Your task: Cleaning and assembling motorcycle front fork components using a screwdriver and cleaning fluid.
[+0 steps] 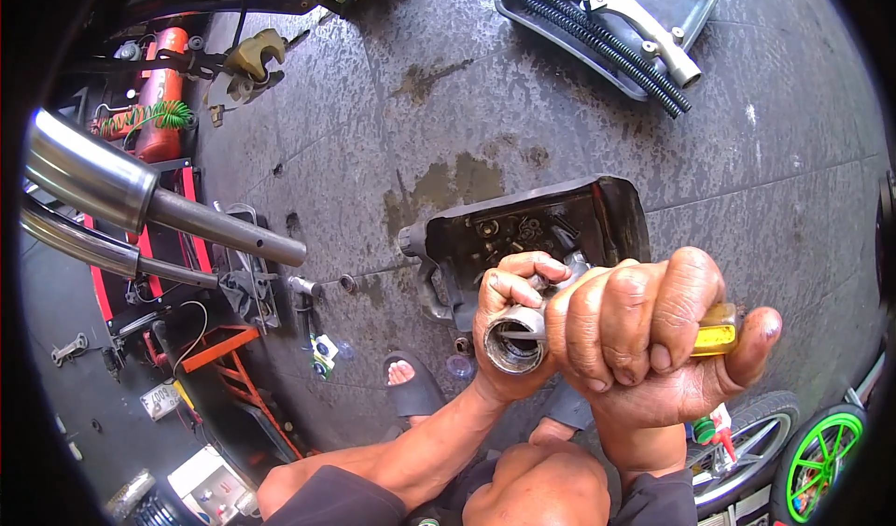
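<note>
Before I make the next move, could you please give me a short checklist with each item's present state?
1. Left hand gripping the metal tube: ok.
2. Right hand closed around the yellow-handled tool: ok.
3. Tool's shaft at the tube's open mouth: ok.
4. Tip's contact inside the tube: cannot tell, hidden.
5. Small parts gathered in the cut-open black container: ok.
6. Springs wholly within the black tray: not ok, ends overhang.

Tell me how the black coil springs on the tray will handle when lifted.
The coil springs would probably flex, being long, slim and wound. Their round shape suggests they could roll if pushed sideways. The tray's rim might catch the coils, since their ends overhang it.
</note>
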The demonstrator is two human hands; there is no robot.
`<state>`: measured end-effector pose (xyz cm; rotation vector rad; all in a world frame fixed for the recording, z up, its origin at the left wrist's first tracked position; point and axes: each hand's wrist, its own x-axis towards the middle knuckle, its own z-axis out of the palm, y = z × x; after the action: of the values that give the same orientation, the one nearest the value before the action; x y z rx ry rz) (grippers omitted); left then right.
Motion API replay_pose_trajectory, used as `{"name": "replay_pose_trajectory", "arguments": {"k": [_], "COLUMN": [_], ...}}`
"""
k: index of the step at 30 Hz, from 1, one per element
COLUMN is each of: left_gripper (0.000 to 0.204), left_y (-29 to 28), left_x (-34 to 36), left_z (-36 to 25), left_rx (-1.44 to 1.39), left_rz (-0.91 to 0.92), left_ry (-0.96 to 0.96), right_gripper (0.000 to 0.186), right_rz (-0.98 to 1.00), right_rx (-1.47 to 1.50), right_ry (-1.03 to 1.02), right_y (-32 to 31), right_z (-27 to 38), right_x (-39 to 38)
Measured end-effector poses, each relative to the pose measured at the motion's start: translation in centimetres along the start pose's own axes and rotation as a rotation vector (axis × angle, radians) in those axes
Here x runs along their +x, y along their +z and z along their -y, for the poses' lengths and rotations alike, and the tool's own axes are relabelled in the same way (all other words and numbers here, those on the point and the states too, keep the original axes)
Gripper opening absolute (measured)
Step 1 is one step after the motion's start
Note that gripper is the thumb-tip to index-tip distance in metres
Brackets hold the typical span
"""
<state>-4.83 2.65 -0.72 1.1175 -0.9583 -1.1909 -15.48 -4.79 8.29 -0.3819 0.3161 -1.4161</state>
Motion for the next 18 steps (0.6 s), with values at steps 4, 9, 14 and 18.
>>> {"name": "replay_pose_trajectory", "arguments": {"k": [4, 9, 14, 18], "left_gripper": [0.056, 0.044, 0.041, 0.045], "left_y": [-0.2, -0.6, -1.0, -1.0], "left_x": [0.5, 0.9, 1.2, 1.3], "left_z": [-0.8, -1.6, -2.0, -1.5], "left_rx": [0.089, 0.262, 0.493, 0.391], "left_rz": [0.01, 0.095, 0.118, 0.188], "left_ry": [0.005, 0.06, 0.072, 0.1], "right_gripper": [0.061, 0.061, 0.06, 0.06], "right_rz": [0.051, 0.089, 0.043, 0.054], "right_rx": [0.029, 0.058, 0.088, 0.094], "right_ry": [0.053, 0.075, 0.049, 0.006], "right_y": [-0.6, -0.9, -0.7, -0.9], "right_z": [-0.3, -0.4, -0.4, -0.4], "right_x": [0.4, 0.6, 0.6, 0.5]}}
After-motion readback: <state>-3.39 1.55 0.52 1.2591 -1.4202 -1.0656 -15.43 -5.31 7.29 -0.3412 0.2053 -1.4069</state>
